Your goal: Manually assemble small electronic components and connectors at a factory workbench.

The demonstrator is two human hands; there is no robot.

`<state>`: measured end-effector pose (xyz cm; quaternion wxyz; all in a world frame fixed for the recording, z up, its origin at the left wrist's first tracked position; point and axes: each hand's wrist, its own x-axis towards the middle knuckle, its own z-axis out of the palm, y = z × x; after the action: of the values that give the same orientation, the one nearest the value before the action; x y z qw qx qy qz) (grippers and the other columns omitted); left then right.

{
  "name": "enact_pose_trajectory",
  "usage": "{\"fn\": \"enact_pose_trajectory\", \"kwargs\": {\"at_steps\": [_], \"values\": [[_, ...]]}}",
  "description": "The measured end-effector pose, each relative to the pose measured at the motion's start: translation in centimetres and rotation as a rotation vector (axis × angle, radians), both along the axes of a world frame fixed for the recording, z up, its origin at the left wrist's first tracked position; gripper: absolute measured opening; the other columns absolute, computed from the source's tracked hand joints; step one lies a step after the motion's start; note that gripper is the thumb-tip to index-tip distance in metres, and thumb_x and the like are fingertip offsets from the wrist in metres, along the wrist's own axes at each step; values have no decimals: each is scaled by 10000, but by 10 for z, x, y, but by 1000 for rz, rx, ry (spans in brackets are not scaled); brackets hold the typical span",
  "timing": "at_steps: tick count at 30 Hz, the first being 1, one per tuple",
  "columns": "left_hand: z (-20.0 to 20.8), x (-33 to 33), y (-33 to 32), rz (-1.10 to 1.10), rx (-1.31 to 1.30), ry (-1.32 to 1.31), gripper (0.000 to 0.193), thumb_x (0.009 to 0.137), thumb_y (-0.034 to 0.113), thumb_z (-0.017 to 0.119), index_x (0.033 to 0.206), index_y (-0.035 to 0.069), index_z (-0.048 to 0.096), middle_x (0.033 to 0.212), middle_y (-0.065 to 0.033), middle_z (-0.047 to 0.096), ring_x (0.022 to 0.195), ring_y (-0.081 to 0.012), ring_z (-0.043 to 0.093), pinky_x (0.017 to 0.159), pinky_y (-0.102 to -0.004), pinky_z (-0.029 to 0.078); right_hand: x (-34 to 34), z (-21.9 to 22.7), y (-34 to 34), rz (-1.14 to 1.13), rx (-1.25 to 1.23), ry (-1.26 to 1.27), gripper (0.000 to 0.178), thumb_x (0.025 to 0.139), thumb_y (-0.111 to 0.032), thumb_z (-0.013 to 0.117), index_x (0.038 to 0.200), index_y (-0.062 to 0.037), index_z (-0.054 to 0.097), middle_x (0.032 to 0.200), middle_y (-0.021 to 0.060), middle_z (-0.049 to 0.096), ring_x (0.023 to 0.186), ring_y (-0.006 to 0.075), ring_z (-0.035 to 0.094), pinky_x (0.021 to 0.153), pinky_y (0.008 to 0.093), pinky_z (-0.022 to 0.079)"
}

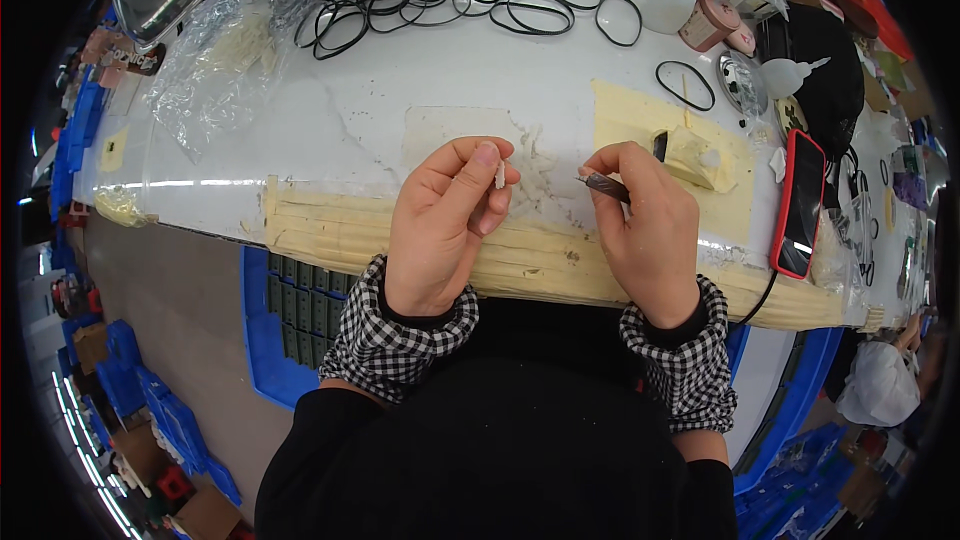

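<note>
Between the thumb and fingertips of my left hand (pixel 430 210) is a small whitish piece (pixel 500 176), pinched upright; its exact kind is too small to make out. My right hand (pixel 650 230) grips a slim dark pen-like tool (pixel 606 186), and its thin metal tip points left toward the piece. A gap separates the tool from the piece. Both hands hover over the taped front edge of the white table (pixel 370 140). Pale scraps (pixel 540 175) lie on the table between and behind them.
Many black rubber rings (pixel 535 12) are heaped at the back, beside a transparent plastic bag (pixel 215 70). On the right are yellow tape (pixel 620 120), a red-cased phone (pixel 800 205) with a cable, and a pink cup (pixel 710 22). Below the edge sits a blue tray (pixel 257 330) of dark parts.
</note>
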<state>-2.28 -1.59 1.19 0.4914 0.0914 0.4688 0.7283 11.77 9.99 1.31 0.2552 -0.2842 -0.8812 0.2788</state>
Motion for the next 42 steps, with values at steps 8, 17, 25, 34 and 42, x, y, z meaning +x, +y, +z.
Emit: {"fn": "enact_pose_trajectory", "kwargs": {"at_steps": [8,17,25,34,42], "values": [[-3,0,1,-7,21,32,225,967,187,503,1039,-19,555,847,-38,587,680,-61,471,553,-179,363,-1,-2,-5,75,27,-167,141,757,-34,645,867,-70,564,818,61,568,645,260,591,553,349,455],[-4,-2,3,-144,134,-337,234,988,208,425,1026,0,527,896,-46,529,627,-67,396,532,-190,329,3,14,2,11,-253,110,128,771,36,618,864,-38,570,743,76,614,598,205,589,529,289,440],[6,7,15,-282,77,-126,210,958,190,523,1023,-3,576,788,7,542,594,-40,372,537,-179,312,2,24,-8,44,-40,307,155,729,35,702,831,-9,595,732,69,623,590,168,602,476,254,441],[-2,8,12,-334,146,-240,197,970,212,506,918,33,571,721,34,478,591,-40,345,554,-185,314,5,29,-9,186,-50,243,265,725,-172,767,870,-33,594,763,70,606,587,189,584,482,275,443],[0,8,11,-416,164,-298,217,985,221,471,882,48,551,727,34,483,580,-31,342,557,-184,320,9,20,-7,153,43,-6,369,784,-406,672,768,-74,513,639,38,527,539,215,553,466,309,416]]}}
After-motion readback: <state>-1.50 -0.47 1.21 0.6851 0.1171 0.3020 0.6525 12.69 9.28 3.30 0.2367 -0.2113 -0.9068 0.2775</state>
